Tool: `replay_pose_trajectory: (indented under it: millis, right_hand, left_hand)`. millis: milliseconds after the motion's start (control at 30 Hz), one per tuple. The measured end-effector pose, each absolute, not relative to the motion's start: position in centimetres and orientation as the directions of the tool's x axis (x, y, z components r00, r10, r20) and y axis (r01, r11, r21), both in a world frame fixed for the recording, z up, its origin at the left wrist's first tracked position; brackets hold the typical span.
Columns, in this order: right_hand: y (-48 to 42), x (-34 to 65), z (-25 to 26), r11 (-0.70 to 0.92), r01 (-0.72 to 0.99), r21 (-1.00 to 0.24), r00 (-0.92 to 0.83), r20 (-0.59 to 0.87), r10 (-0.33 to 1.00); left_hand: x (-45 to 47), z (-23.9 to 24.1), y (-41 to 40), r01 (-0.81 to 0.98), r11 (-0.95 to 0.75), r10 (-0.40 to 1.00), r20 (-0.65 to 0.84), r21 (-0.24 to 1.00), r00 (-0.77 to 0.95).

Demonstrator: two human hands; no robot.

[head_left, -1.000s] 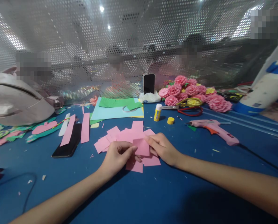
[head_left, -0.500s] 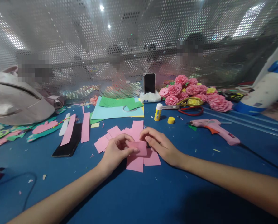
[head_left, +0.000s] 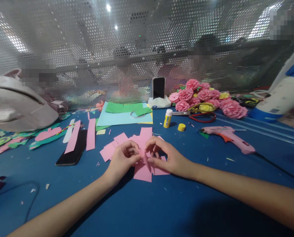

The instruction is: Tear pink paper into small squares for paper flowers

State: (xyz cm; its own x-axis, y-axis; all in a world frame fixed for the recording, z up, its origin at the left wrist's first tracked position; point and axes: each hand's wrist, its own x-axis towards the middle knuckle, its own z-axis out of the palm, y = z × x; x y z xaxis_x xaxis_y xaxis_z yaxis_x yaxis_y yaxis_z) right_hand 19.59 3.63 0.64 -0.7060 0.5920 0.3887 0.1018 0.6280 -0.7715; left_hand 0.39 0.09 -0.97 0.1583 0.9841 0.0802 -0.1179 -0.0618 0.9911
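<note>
Screen: Where the blue table (head_left: 176, 210) ends at the back, a perforated metal screen (head_left: 87, 29) rises; blurred figures show there, whether mirrored or beyond it I cannot tell;
Bag: a pale bag (head_left: 20, 105) sits at the far left; coloured paper cut-outs (head_left: 48, 134) lie just in front of it;
Bottle: a white bottle (head_left: 277, 95) with a blue base stands at the far right;
Flowers: a bunch of pink and yellow paper flowers (head_left: 203, 95) lies at the back, right of centre;
Pile: pink paper squares (head_left: 142, 173) overlap mid-table, beneath the hands;
Sheets: green paper (head_left: 124, 107) rests on light blue paper (head_left: 112, 120), behind the pile;
Glue gun: a pink glue gun (head_left: 232, 136) lies on its side to the right;
Hands: the left hand (head_left: 124, 156) and right hand (head_left: 168, 158) are close together; thumb and fingers of each pinch the same pink piece (head_left: 145, 158);
Phone: a black phone (head_left: 71, 159) lies flat on the left, one pink strip (head_left: 73, 137) across it;
Scissors: scissors (head_left: 184, 113) lie against the flowers;
Glue stick: a yellow glue stick (head_left: 167, 120) stands upright near the scissors;
Pink piece: it is bent into a narrow fold between the fingertips, above the pile;
Cap: a yellow cap (head_left: 181, 127) sits near the glue stick.
</note>
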Motion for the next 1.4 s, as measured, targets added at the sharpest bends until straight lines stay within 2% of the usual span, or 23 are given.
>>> replay_pose_trajectory:
  millis: [567, 767, 1167, 1400]
  right_hand:
    - [3.64, 19.49, 0.40, 0.578, 0.162, -0.800, -0.712, 0.311, 0.629]
    - [3.63, 19.43, 0.37, 0.589, 0.165, -0.791, -0.707, 0.321, 0.630]
    - [4.01, 19.41, 0.56, 0.654, 0.194, -0.731, -0.661, 0.396, 0.638]
    - [4.12, 19.57, 0.69, 0.467, 0.105, -0.878, -0.627, 0.307, 0.716]
  left_hand:
    - [0.45, -0.90, -0.03, -0.002, -0.157, 0.978, 0.156, 0.988, 0.141]
    - [0.46, -1.14, 0.02, 0.021, -0.116, 0.984, 0.112, 0.993, 0.138]
    - [0.60, -0.88, -0.15, 0.028, -0.151, 0.978, 0.145, 0.988, 0.151]
    - [0.29, -0.47, -0.29, -0.126, -0.191, 0.974, 0.204, 0.974, 0.099]
